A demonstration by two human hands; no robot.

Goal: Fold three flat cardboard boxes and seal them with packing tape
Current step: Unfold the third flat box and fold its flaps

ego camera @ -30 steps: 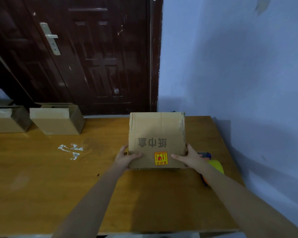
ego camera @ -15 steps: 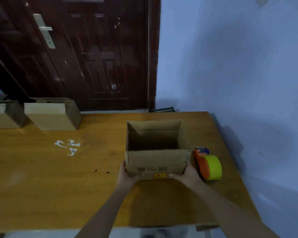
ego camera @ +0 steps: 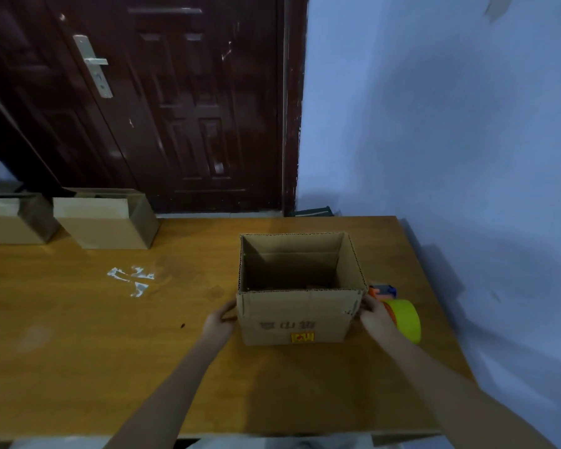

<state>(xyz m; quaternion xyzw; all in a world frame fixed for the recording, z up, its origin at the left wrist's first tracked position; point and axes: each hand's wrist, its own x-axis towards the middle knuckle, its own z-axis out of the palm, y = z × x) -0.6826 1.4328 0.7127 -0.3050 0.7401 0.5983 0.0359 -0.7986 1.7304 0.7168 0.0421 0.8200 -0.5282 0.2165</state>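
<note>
1. Two folded cardboard boxes stand at the worktop's [ego camera: 78, 367] far left edge: one [ego camera: 10, 220] cut off by the frame, one [ego camera: 104, 222] beside it.
2. White tape scraps [ego camera: 132, 280] lie on the wood, nearer the middle.
3. My left hand [ego camera: 219, 324] presses flat against the open box's [ego camera: 300, 315] left wall, fingers straight.
4. That box stands upright, mouth up, near the right edge; its front shows upside-down printed characters I cannot read and a yellow-red sticker [ego camera: 302, 337].
5. My right hand [ego camera: 374, 314] touches the right wall, fingers relaxed.
6. The yellow tape dispenser [ego camera: 402, 315] lies just right of it.
</note>
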